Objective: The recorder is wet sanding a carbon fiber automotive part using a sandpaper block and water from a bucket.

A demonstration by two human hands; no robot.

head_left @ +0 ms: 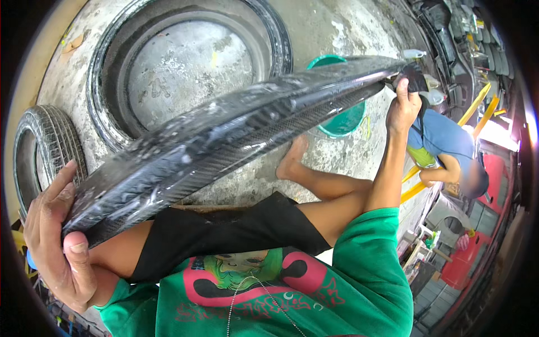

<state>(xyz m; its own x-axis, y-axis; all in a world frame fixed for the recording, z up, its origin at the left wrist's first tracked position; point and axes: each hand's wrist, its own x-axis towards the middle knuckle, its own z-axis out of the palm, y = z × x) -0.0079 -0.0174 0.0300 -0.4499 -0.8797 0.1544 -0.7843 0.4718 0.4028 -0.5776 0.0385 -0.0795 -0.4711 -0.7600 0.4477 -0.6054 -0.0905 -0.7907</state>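
A: Your left hand [59, 244] grips the near end of the wet carbon-fibre panel [224, 140]; right hand [403, 104] pinches its far tip, above the teal bucket [342, 121].

B: Risk?

A: Slick surface; that pinch could slip, dropping the panel onto the tyre [191, 62].

Prob. tyre repair shop, tyres [48, 146] on concrete floor [337, 33]

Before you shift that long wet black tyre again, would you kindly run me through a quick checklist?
1. Left hand gripping near end of the long wet black tyre: ok.
2. Right hand gripping far end: ok.
3. Tyre lifted off the concrete floor: ok.
4. Surface dry for grip: not ok, wet.
5. Teal plastic basin clear of tyre: cannot tell.
6. Other person in blue shirt at a distance: not ok, close.
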